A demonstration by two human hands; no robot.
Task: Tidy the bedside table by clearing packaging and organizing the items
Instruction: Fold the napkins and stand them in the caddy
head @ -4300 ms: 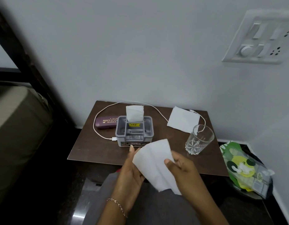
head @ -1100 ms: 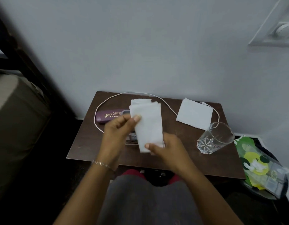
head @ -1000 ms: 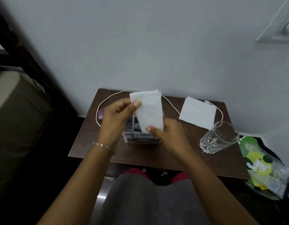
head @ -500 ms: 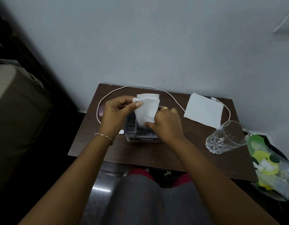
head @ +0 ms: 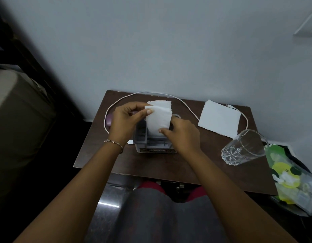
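The folded napkin [head: 158, 120], held over the lap in the earliest view, now stands upright in the grey box [head: 152, 146]. Both hands have come forward over the bedside table [head: 102, 155] with it.

**Left of the box.** A bed [head: 16, 123] lies well apart from the table. A purple glasses case [head: 108, 120] is mostly hidden behind the left hand [head: 127, 121]. A white cable [head: 151, 93] loops along the back edge.

**Centre.** The left hand pinches the napkin's upper left corner between thumb and forefinger. The right hand [head: 182, 135] has curled fingers and grips the napkin's lower right edge at the mouth of the box. The napkin's lower end is inside the box, and another folded sheet stands just behind it. How deep it sits cannot be told.

**Right of the box.** A flat napkin [head: 219, 119] lies on the cable's far run. A glass [head: 244, 149] stands near the right edge. A green packet [head: 292, 178] lies beyond that edge and lower down.

**Risks.**
- The paper is soft, so a downward push is likely to buckle it against the box's inner walls rather than seat it.
- The box looks light, so a sideways push could slide it onto the cable plug beside it.
- The right forearm passes near the glass, so a wide outward swing on pulling back could knock it off the table.

**Room to move.** Bare wood shows in front of the box and between the box and the flat napkin. A straight pull back toward the body looks the safest way out.
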